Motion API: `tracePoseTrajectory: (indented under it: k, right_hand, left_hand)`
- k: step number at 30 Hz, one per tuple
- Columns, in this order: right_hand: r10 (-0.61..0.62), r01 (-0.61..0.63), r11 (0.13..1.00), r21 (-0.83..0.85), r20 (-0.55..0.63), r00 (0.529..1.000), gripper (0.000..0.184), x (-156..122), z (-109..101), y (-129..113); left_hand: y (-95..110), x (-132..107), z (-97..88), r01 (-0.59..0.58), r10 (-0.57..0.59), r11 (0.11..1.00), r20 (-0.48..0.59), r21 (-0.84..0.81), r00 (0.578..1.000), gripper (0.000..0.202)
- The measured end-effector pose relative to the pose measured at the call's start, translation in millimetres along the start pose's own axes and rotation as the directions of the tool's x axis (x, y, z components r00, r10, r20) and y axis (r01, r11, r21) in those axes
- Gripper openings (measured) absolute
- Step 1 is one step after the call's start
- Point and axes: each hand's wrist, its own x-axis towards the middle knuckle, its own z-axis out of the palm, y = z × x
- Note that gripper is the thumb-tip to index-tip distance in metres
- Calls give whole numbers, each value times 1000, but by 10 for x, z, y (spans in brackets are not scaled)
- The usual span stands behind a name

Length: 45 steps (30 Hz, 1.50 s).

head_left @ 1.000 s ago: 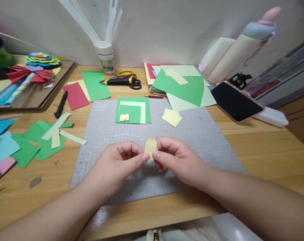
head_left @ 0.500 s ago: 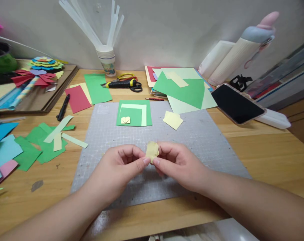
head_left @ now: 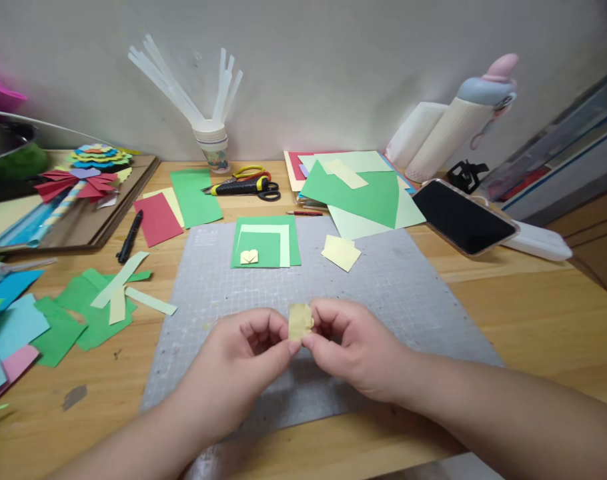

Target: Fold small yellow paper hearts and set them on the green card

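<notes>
Between my two hands is a small folded piece of pale yellow paper (head_left: pixel 299 321), held above the grey cutting mat (head_left: pixel 223 293). My left hand (head_left: pixel 251 357) pinches its left side and lower edge with thumb and fingers. On the other side my right hand (head_left: pixel 351 347) is closed on its right edge, where a small crumpled fold shows. Beyond the hands lie stacked green and pale green paper squares (head_left: pixel 292 243), with a small folded cream paper heart (head_left: pixel 249 257) on their lower left. Loose yellow paper pieces (head_left: pixel 341 253) rest to the right of the stack.
Paper scraps (head_left: pixel 58 327) and a black pen (head_left: pixel 130 237) lie at left. At the back are a cutter (head_left: pixel 241 187), scissors (head_left: pixel 269 195), stacked paper cups (head_left: pixel 214 150) with white strips, and a paper pile (head_left: pixel 368 193). A phone (head_left: pixel 466 217) and a bottle (head_left: pixel 451 133) stand at right.
The whole view has shifted, so the desk items sit a little lower in the picture. Both hands keep their pinch on the yellow paper, which now looks slightly more upright.
</notes>
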Motion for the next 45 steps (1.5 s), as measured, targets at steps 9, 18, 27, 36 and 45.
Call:
tracePoseTrajectory:
  k: [9, 18, 27, 36, 45]
  right_hand:
    - [82, -85, 991, 103, 33, 996, 14, 24, -11, -42]
    - [175, -163, 983, -88, 164, 971, 15, 11, -25, 14]
    - [41, -43, 995, -87, -29, 999, 9, 18, -42, 3]
    - [94, -74, 985, 155, -126, 988, 14, 50, -39, -15]
    - [148, -126, 975, 184, -106, 983, 14, 13, -36, -44]
  left_hand:
    - [-10, 16, -33, 72, -67, 994, 71, -78, 995, 22]
    - [-10, 24, -20, -32, 32, 998, 16, -45, 999, 24]
    - [-4, 33, -43, -72, 80, 996, -140, 57, 987, 16]
    - [-20, 17, -31, -53, 63, 996, -159, 65, 985, 13]
    - [-5, 35, -26, -63, 94, 982, -177, 176, 980, 19]
